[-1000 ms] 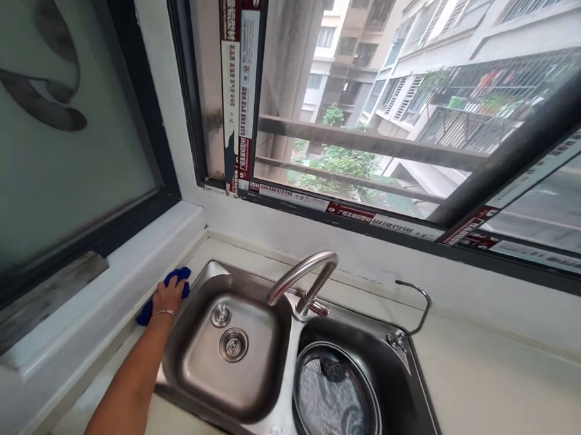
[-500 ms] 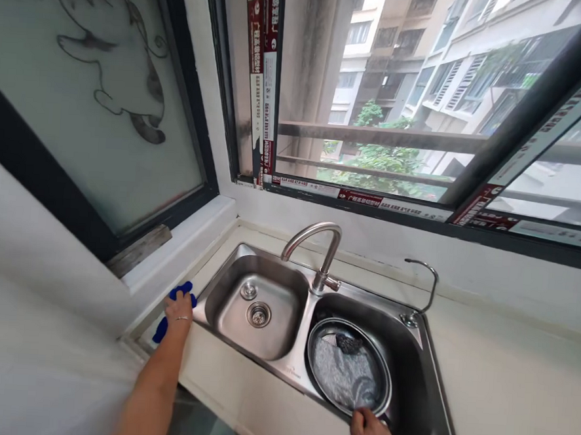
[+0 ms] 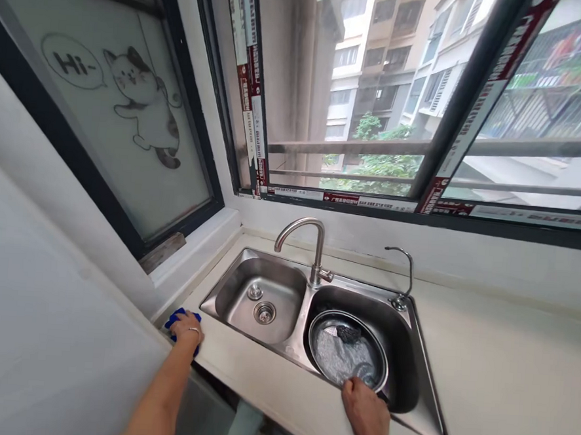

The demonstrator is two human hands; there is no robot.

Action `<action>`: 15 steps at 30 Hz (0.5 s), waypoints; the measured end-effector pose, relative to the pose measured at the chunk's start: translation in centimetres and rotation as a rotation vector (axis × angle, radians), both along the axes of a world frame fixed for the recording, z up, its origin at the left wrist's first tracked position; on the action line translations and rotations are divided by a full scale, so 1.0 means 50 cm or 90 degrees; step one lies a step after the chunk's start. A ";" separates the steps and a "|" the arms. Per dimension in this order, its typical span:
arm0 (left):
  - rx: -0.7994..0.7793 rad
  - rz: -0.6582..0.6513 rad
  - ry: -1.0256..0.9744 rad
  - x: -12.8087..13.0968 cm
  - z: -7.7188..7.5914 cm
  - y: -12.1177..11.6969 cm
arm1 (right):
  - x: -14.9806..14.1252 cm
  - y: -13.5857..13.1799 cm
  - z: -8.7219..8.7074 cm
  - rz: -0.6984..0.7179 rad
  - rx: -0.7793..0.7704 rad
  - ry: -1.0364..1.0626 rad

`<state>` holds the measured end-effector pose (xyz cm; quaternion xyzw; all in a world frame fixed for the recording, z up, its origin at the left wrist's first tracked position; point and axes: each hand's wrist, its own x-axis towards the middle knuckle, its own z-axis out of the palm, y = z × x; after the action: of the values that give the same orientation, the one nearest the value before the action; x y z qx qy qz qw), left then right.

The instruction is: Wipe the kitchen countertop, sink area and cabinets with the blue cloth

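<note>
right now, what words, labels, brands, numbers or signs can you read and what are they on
"Hi-": speech bubble on the frosted glass pane
Chinese print, repeated: red and white strips on the window frame, too small and blurred to quote surely
Faint mark: front rim of the sink, too small to read

Bright daylight through window (image 3: 347, 96), soft shadows, wide-angle edge distortion

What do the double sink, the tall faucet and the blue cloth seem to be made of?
Double sink: likely stainless steel, with a satin finish; grey, soft reflections.
Tall faucet: metal, probably brushed steel; silvery, with soft highlights along its neck.
Blue cloth: some soft fabric, matte, bunched under the left hand; the fibre I cannot tell.
</note>
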<state>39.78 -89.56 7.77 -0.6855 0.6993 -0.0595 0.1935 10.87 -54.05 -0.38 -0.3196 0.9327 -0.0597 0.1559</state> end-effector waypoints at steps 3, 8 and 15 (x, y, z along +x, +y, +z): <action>-0.033 -0.028 -0.010 0.002 0.005 0.039 | 0.000 0.002 0.006 -0.001 0.002 -0.005; -0.040 -0.118 0.017 -0.004 0.023 0.074 | 0.007 0.004 0.023 -0.023 0.004 0.008; -0.048 -0.431 0.219 0.076 0.026 0.186 | 0.008 -0.009 0.021 -0.065 0.023 -0.019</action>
<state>43.60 -80.28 9.06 -0.4225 0.9057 -0.0295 0.0173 11.26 -54.52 0.67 -0.2675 0.9465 -0.0551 0.1721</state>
